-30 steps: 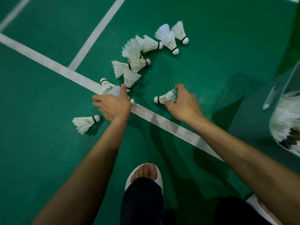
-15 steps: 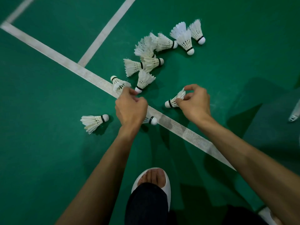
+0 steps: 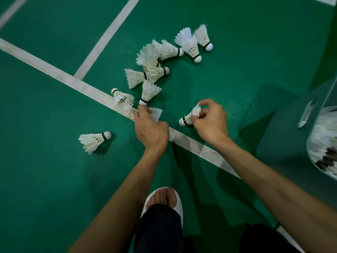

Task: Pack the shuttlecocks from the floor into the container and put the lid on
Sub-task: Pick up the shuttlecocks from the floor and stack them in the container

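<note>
Far left, a lone shuttlecock (image 3: 94, 140) lies on its side on the green floor (image 3: 45, 179), cork pointing right, well apart from everything else. Moving in, another shuttlecock (image 3: 122, 99) sits across the white court line (image 3: 87, 90), and just past it my left hand (image 3: 151, 129) is closed over a shuttlecock (image 3: 156, 113); only the feather tips poke out beyond the knuckles, so the grip looks shut on it, though I can't see the cork. A second ago that hand was flat over the line and the cork peeked out beside it; now the fingers have curled and the feathers stick up instead.

Above the hands, the main cluster (image 3: 164, 59) of loose shuttlecocks lies untouched, same scatter as before.

Right hand (image 3: 211, 121) next: thumb and fingers pinched on the feather skirt of a shuttlecock (image 3: 189, 116), cork down-left, apparently just resting on the floor. Same bird it was fingering half a second ago, only tilted up more now.

These things weigh almost nothing and the feathers look brittle and frayed, so I'd go gently on the skirt, or better, take the firm cork end.

Far right, the clear container (image 3: 322, 143) has swung back into view, already holding a heap of shuttlecocks. Lid: I can't pick it out for certain.
</note>
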A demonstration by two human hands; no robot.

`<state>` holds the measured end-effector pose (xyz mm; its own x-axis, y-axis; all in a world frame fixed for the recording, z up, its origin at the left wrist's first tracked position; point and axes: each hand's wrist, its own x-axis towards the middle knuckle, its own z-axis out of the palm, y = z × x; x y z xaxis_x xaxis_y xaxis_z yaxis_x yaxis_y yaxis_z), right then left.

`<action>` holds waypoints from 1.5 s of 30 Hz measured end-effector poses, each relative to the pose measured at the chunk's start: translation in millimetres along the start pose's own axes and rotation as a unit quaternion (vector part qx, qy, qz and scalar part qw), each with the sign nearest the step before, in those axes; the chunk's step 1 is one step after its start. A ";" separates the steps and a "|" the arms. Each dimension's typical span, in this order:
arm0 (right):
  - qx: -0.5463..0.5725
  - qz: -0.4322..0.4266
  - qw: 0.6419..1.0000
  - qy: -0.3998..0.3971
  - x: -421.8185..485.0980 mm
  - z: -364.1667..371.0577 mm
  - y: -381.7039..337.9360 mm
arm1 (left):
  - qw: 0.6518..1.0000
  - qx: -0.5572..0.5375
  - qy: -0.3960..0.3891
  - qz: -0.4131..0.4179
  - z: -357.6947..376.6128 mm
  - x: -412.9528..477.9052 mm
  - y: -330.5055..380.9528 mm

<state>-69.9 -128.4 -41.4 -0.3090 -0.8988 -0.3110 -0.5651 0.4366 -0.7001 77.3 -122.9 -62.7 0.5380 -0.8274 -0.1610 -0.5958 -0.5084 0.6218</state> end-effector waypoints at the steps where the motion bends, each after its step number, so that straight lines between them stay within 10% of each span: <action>1: -0.001 -0.002 1.000 0.004 0.4 -2.4 0.8 | 0.999 -0.034 0.019 0.021 -3.9 0.2 1.6; 11: -0.009 -0.060 0.994 0.087 0.9 -37.8 -13.8 | 0.990 0.110 -0.007 0.083 7.7 52.8 29.4; 19: 0.009 -0.132 0.976 0.171 -31.3 -124.0 -35.9 | 0.973 -0.010 -0.048 0.226 -6.4 -28.6 111.7; 30: 0.211 0.037 0.917 0.338 -80.6 -320.0 72.5 | 0.895 -0.113 -0.158 0.402 9.7 -173.1 233.3; 45: 0.078 0.252 0.958 0.112 -53.4 -301.0 173.3 | 0.878 0.045 -0.278 0.388 83.7 -226.8 233.3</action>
<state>-381.6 7.5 47.4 -0.6792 -0.5368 -0.5006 -0.1847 0.7851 -0.5912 -233.6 -73.8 54.7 -0.4099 -0.9086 -0.0801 -0.7129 0.2644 0.6496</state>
